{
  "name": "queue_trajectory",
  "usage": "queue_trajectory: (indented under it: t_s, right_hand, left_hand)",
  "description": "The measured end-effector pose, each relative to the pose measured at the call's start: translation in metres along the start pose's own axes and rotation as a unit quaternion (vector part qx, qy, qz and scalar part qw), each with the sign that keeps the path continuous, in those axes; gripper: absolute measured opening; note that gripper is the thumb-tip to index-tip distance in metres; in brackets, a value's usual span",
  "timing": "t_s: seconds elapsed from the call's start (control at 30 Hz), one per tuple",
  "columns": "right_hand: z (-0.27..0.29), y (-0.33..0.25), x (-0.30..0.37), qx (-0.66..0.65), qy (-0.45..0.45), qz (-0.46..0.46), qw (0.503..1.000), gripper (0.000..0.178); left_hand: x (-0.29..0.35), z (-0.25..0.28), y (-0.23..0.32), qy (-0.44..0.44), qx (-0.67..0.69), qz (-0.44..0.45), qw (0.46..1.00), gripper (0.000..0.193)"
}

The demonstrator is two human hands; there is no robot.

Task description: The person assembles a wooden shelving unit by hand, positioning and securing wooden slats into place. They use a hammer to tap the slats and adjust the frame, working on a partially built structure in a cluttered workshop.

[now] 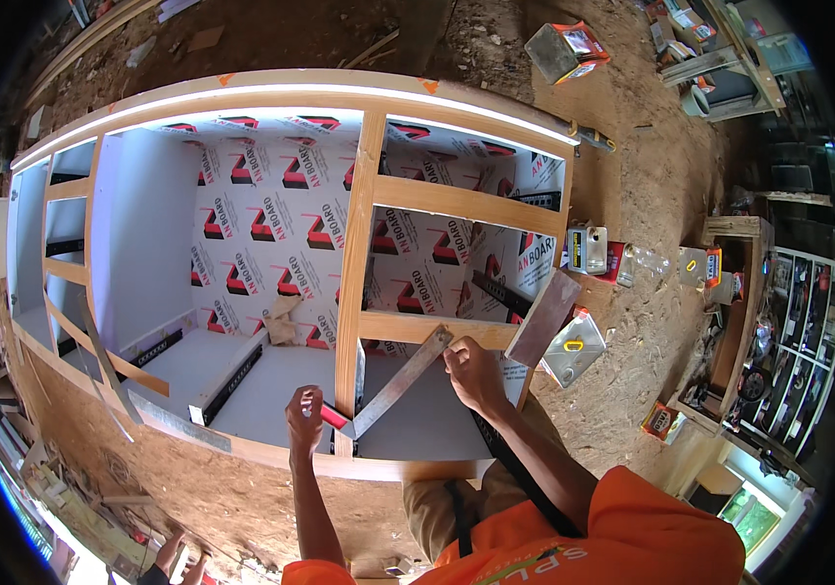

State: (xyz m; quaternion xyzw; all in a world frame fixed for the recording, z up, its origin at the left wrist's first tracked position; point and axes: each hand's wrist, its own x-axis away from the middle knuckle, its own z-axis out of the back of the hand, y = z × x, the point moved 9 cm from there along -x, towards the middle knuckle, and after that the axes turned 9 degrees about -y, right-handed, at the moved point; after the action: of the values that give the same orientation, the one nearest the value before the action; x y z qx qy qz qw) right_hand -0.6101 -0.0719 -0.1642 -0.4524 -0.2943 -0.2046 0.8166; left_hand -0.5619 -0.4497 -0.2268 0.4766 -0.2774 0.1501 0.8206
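My left hand [304, 417] is closed around a small red-handled tool [337, 417] whose kind I cannot make out. It is over the lower frame rail, left of the middle upright. A worn flat strip [400, 383] slants up from beside the red piece toward my right hand [474, 372]. The fingers of my right hand are curled at the strip's upper end. Both hands are above a large wooden cabinet frame [349, 283] lying in front of me, lined with printed white board [271, 205].
A brown rectangular board [544, 319] rests across the cabinet's right edge. Metal tins [574, 351] stand on the dirt floor beyond. Black drawer runners [232, 380] line the compartments. A long metal blade [100, 346] lies across the left side. Another person's hands [172, 554] show at lower left.
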Motion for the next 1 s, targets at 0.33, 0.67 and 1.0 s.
queue_trajectory:
  t_s: [0.33,0.67,1.0]
  right_hand:
    - [0.205,-0.152,-0.137,0.246,0.331,0.345,0.843,0.040]
    - [0.294,-0.126,-0.271,0.322,0.210,0.342,0.858,0.052]
    - [0.290,-0.119,-0.271,0.400,0.242,0.314,0.826,0.039]
  left_hand:
    - [0.030,-0.014,0.117,0.219,-0.062,-0.122,0.966,0.024]
    - [0.147,-0.099,0.096,0.218,-0.058,-0.065,0.972,0.019]
    - [0.204,-0.123,0.037,0.181,0.051,0.088,0.978,0.026]
